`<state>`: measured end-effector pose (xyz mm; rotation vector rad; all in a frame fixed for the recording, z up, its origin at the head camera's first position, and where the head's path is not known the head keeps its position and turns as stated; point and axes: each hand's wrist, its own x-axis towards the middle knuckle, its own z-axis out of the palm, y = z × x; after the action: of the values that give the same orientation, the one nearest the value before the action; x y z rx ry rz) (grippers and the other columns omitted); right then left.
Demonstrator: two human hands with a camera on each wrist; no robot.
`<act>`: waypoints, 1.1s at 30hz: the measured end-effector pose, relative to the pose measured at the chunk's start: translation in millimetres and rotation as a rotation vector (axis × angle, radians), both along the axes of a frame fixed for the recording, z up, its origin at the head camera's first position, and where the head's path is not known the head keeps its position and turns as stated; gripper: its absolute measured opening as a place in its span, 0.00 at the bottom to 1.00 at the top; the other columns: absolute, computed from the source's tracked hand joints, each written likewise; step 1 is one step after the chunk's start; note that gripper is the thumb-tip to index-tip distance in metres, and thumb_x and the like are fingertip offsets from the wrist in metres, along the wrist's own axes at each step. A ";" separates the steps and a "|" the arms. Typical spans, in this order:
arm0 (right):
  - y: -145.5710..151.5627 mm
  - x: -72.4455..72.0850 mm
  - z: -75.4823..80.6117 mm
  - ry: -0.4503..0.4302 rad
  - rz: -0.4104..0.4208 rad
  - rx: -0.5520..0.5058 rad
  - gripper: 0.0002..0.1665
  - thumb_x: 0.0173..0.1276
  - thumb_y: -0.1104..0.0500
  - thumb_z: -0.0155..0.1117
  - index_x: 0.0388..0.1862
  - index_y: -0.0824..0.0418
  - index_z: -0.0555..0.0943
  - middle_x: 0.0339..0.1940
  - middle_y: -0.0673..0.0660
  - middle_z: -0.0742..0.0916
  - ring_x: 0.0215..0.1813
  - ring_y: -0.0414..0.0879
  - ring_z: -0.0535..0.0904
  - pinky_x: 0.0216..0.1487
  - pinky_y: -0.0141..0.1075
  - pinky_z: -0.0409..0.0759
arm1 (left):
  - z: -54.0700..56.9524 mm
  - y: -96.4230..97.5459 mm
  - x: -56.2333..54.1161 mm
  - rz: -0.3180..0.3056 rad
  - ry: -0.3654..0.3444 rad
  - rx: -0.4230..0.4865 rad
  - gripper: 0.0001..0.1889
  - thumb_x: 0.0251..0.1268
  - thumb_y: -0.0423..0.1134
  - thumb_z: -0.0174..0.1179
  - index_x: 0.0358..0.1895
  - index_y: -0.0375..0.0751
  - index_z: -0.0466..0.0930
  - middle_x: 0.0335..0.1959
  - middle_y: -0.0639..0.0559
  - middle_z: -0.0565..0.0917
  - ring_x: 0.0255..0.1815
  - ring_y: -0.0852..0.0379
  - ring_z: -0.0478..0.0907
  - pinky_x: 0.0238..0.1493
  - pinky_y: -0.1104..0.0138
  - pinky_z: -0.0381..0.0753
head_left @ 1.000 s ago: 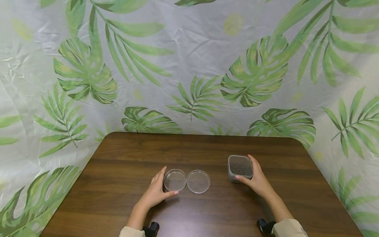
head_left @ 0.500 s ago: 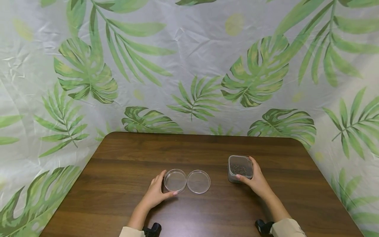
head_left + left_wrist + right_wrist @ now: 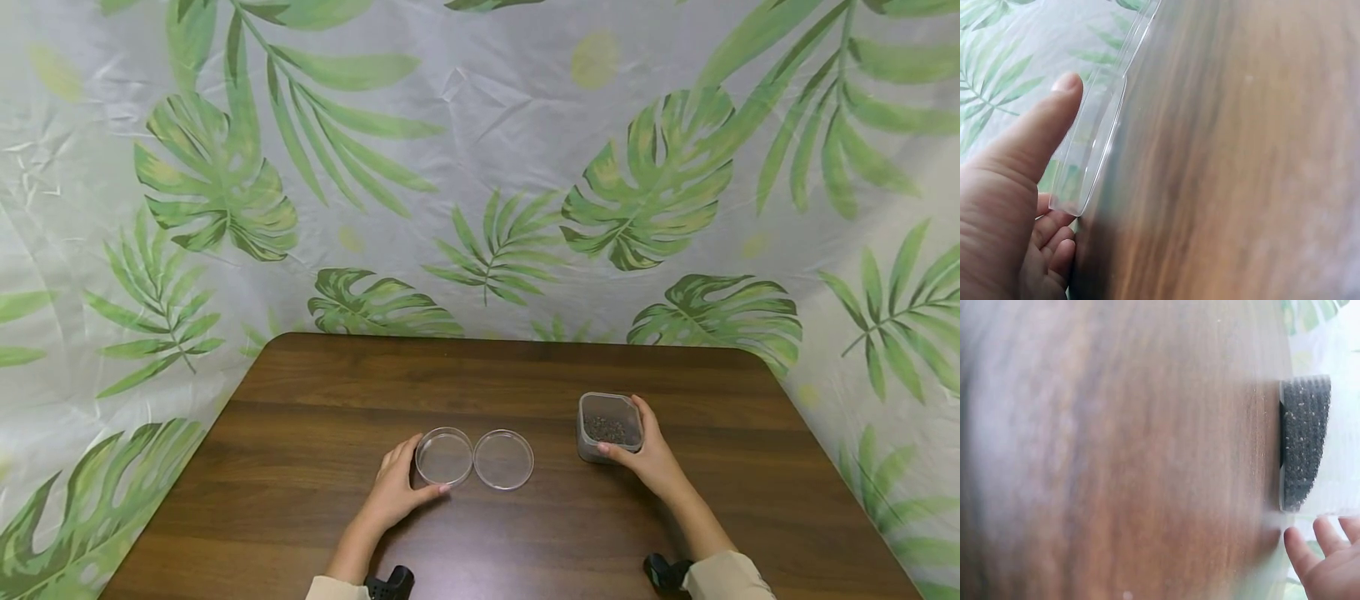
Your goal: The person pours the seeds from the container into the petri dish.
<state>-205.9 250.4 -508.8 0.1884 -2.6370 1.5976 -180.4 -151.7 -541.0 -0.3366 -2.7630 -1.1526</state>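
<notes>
Head view shows a wide curtain (image 3: pixel 480 167), pale with big green leaves printed on it, which fills the background behind and beside a dark brown wooden table (image 3: pixel 495 533). On the table stand 3 clear things. At the right is a square plastic container (image 3: pixel 608 426) without a lid, and it has dark small grains (image 3: pixel 604 429) at its bottom. The right hand (image 3: pixel 651 454) grips this container, with the thumb on the near wall and the fingers curled round the right wall. In the right wrist view the same container (image 3: pixel 1302 440) appears at the edge, the grains look black with pale specks, and only the fingertips (image 3: pixel 1300 550) are visible just beside it.

Near the middle of the table lie 2 round clear dishes, touching each other side by side. The left dish (image 3: pixel 444 457) is held by the left hand (image 3: pixel 397 487), the thumb below the rim and the fingers curved round its left side. The left wrist view shows the thumb (image 3: pixel 1035 137) pressed on the clear wall of this dish (image 3: pixel 1091 150). The right dish (image 3: pixel 503 459) lies free, well apart from the container.
</notes>
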 end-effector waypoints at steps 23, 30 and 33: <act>-1.3 -2.2 2.3 -0.034 0.026 -0.192 0.57 0.50 0.65 0.70 0.70 0.63 0.42 0.62 0.69 0.60 0.60 0.63 0.59 0.56 0.56 0.57 | -1.8 3.2 2.4 0.029 0.027 -0.001 0.47 0.39 0.60 0.67 0.63 0.38 0.62 0.59 0.42 0.68 0.61 0.42 0.59 0.57 0.47 0.57; -3.7 1.1 6.1 -0.050 -0.004 -0.204 0.56 0.50 0.65 0.70 0.69 0.63 0.45 0.62 0.69 0.61 0.58 0.62 0.61 0.54 0.55 0.60 | -2.1 3.2 1.8 0.039 0.034 -0.007 0.46 0.39 0.59 0.68 0.63 0.38 0.62 0.59 0.42 0.68 0.60 0.42 0.60 0.57 0.47 0.57; -3.9 0.1 0.9 -0.037 -0.026 -0.181 0.56 0.50 0.62 0.71 0.69 0.61 0.45 0.63 0.68 0.60 0.59 0.61 0.60 0.55 0.53 0.60 | -2.0 3.0 2.0 0.040 0.034 -0.006 0.46 0.39 0.59 0.68 0.63 0.38 0.62 0.59 0.42 0.68 0.60 0.42 0.60 0.57 0.46 0.57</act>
<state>-205.8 246.6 -507.9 0.1163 -2.4905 1.8353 -178.4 -148.8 -543.0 -0.2970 -2.7316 -1.1185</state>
